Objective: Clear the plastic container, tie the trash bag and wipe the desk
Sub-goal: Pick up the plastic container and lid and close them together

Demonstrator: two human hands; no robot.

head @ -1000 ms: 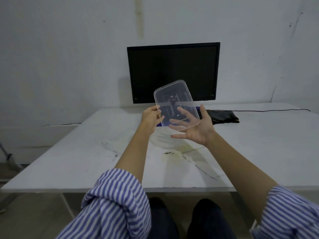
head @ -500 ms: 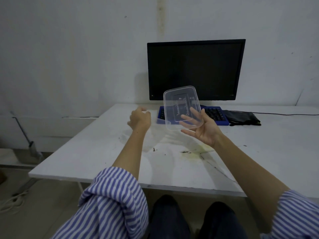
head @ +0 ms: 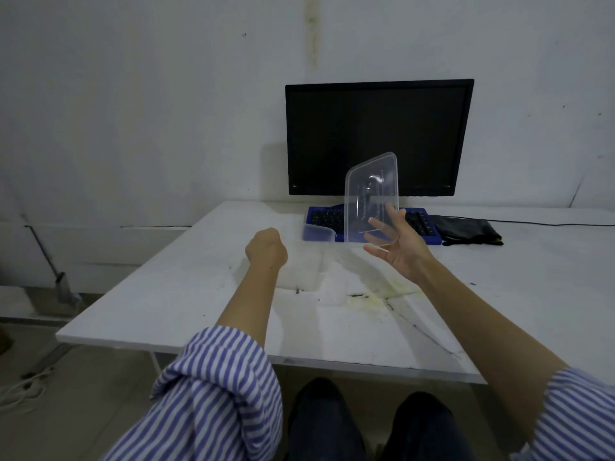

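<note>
My right hand (head: 397,249) holds a clear plastic lid (head: 371,191) upright above the desk, pinched at its lower edge between thumb and spread fingers. My left hand (head: 266,251) is curled, knuckles towards me, and grips a clear plastic container (head: 317,232). The container is blurred and its body is hard to make out against the white desk (head: 166,294). A folded black trash bag (head: 466,229) lies at the back right of the desk. Yellowish stains and dark crumbs (head: 376,299) mark the desk's middle.
A black monitor (head: 379,138) stands at the back against the wall, with a blue keyboard (head: 422,224) in front of it. A thin cable (head: 549,223) runs right from the bag. White cords (head: 23,390) lie on the floor at the left.
My hands have parted: the left drew away to the left with the container, and the right tilted the lid more upright. My view shifted left.
</note>
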